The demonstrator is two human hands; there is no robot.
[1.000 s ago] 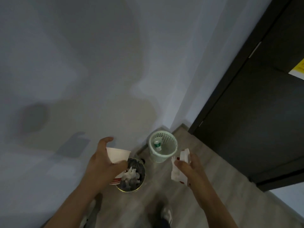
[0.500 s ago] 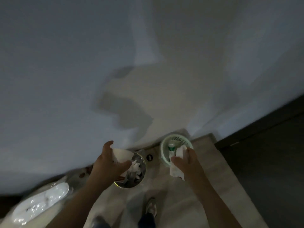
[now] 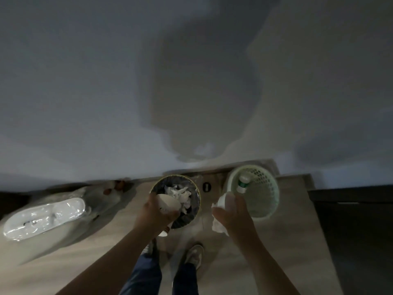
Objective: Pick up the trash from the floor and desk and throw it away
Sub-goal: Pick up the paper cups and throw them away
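My left hand (image 3: 154,216) grips a white paper cup (image 3: 168,204) with red print, tilted over the round dark bin (image 3: 196,193), which holds crumpled white paper. My right hand (image 3: 234,218) holds a crumpled white wrapper (image 3: 219,224) just left of the pale green mesh basket (image 3: 268,196). A small white bottle with a green band (image 3: 242,184) lies inside that basket. Both bins stand on the wooden floor against the wall.
A white object wrapped in clear plastic (image 3: 44,218) lies on the floor at left. A dark cabinet or door (image 3: 357,231) stands at right. My shoes (image 3: 194,256) are just below the bins. The grey wall (image 3: 191,81) fills the upper view.
The view has swung left and down, nearer the bins. My left hand has tipped the cup over the dark bin, and my right hand with the wrapper has dropped beside the green basket.
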